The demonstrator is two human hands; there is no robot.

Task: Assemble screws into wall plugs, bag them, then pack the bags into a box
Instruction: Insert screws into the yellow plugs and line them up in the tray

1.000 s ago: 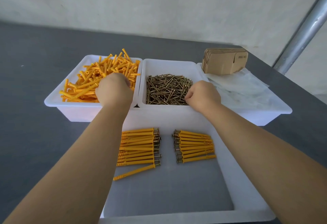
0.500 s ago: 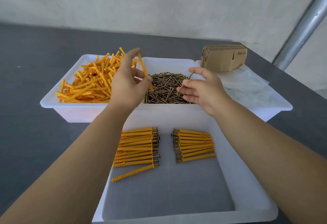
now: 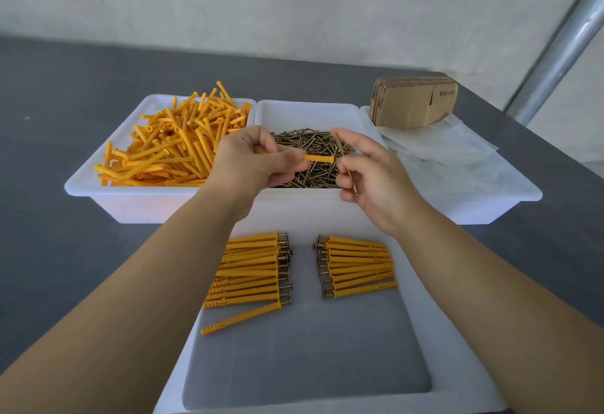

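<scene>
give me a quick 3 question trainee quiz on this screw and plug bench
1. True or false: the left hand holds a yellow wall plug.
2. Which bin lies under the hands?
A. loose plugs bin
B. screw bin
C. bags bin
3. Fill in: the right hand pinches a ____.

Key
1. True; the plug's open end points toward the right hand.
2. B
3. screw, not yet in the plug.

Small packing workshop: grey worktable (image 3: pixel 65 126), white bins of loose orange wall plugs (image 3: pixel 176 145) and screws (image 3: pixel 310 158), flat cartons (image 3: pixel 413 103) stacked, bare plaster wall (image 3: pixel 261 5).
</scene>
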